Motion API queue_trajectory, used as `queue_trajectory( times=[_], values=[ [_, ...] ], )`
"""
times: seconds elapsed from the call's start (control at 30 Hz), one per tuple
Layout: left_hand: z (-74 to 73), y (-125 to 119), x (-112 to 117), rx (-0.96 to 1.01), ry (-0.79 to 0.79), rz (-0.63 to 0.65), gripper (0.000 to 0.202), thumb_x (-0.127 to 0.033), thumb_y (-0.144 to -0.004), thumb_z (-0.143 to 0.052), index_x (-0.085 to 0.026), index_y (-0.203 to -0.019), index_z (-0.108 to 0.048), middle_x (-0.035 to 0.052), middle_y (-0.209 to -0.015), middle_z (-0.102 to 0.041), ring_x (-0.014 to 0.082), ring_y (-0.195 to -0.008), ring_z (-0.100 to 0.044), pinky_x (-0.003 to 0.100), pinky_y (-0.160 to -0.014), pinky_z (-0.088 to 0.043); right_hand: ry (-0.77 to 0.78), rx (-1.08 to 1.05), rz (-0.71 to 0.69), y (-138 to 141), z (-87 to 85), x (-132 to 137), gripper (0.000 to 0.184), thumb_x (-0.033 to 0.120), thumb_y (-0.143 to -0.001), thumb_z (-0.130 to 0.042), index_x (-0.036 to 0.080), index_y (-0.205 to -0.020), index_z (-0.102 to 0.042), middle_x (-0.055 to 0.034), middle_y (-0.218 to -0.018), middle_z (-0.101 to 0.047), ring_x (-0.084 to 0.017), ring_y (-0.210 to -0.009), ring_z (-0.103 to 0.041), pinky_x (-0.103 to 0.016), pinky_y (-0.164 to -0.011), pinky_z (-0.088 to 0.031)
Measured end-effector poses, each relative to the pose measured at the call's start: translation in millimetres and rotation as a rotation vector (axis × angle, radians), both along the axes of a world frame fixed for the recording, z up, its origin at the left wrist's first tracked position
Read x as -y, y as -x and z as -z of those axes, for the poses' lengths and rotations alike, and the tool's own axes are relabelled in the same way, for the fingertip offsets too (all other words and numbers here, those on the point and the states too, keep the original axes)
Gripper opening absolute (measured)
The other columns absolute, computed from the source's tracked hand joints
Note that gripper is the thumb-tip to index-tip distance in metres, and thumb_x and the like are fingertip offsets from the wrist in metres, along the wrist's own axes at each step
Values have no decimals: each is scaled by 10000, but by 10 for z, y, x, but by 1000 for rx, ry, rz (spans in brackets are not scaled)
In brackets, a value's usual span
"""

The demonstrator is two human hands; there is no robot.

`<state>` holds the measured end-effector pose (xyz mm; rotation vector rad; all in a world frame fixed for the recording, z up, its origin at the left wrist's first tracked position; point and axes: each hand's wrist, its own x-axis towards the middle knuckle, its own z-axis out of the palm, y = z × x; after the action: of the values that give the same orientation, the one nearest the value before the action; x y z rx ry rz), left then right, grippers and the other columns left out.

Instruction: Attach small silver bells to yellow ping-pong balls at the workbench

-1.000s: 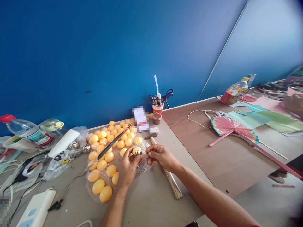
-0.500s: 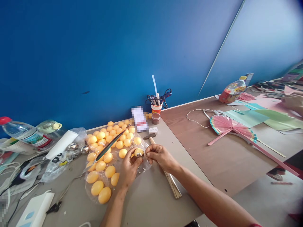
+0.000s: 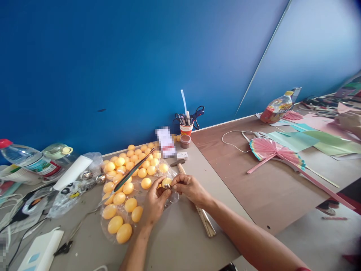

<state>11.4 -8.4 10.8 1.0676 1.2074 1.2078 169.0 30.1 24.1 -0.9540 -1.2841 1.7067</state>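
An orange ball (image 3: 166, 182), like a table tennis ball, sits between the thumb and fingers of my left hand (image 3: 157, 196). Small shiny silvery bits show on its lower front. My right hand (image 3: 189, 188) pinches thumb and forefinger together against the ball's right side; whatever lies in that pinch is too small to make out. Under and left of my hands, several more orange balls (image 3: 115, 224) rest on and in a clear plastic bag (image 3: 142, 201). A dark green strip-like tool (image 3: 132, 173) lies across them. Beneath my right wrist is a bundle of thin wooden sticks (image 3: 207, 222).
A paper cup (image 3: 186, 129) of pens, a small brown tub (image 3: 185, 141) and a hammer (image 3: 177, 163) stand or lie behind my hands. Bottles (image 3: 31, 158), foil balls and cables crowd the left. Rightward lie a pink paper fan (image 3: 266, 146), coloured sheets and another person's hand (image 3: 349, 122).
My right fingertips have moved slightly left, closer against the ball. The ball has shifted a little to the right in my left hand.
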Motion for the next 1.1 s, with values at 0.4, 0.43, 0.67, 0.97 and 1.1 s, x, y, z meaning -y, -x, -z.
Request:
queue_trajectory(
  times=[0.4,0.43,0.67,0.97,1.1],
  values=[
    [116,45,-27,-71,-23,-8,538,-403,-747,-721,-161,-1202,-567,96,-1023,-692,241,-914,-655,361,-815,-518,75,74,-14,-16,-3,-11,96,247,-651,-620,161,-690,-602,61,-518,-493,-76,-492,-399,-214,-495,-289],
    [124,44,-29,-75,-23,-11,537,-405,-739,-726,-164,-1195,-576,95,-1014,-694,243,-909,-656,360,-811,-520,78,81,-17,-20,-5,-11,91,244,-654,-620,162,-688,-600,62,-511,-490,-75,-487,-395,-212,-489,-283],
    [149,29,-21,-161,-93,-56,497,-379,-700,-754,-199,-1147,-633,89,-982,-694,250,-897,-649,360,-795,-528,101,183,5,-27,-18,4,31,196,-673,-579,167,-683,-578,71,-466,-479,-66,-437,-355,-202,-450,-257],
    [130,-29,-12,-169,-130,-46,474,-371,-708,-750,-190,-1132,-640,101,-1030,-688,264,-965,-643,364,-821,-528,102,153,113,14,38,14,180,178,-647,-601,200,-785,-487,81,-550,-519,-87,-466,-453,-212,-474,-334],
    [-5,-4,21,-132,-89,-33,508,-391,-738,-734,-177,-1180,-604,82,-950,-701,227,-851,-667,341,-775,-535,55,17,60,-5,28,-15,173,256,-707,-615,196,-800,-482,76,-569,-508,-83,-482,-440,-221,-507,-343]
  ],
)
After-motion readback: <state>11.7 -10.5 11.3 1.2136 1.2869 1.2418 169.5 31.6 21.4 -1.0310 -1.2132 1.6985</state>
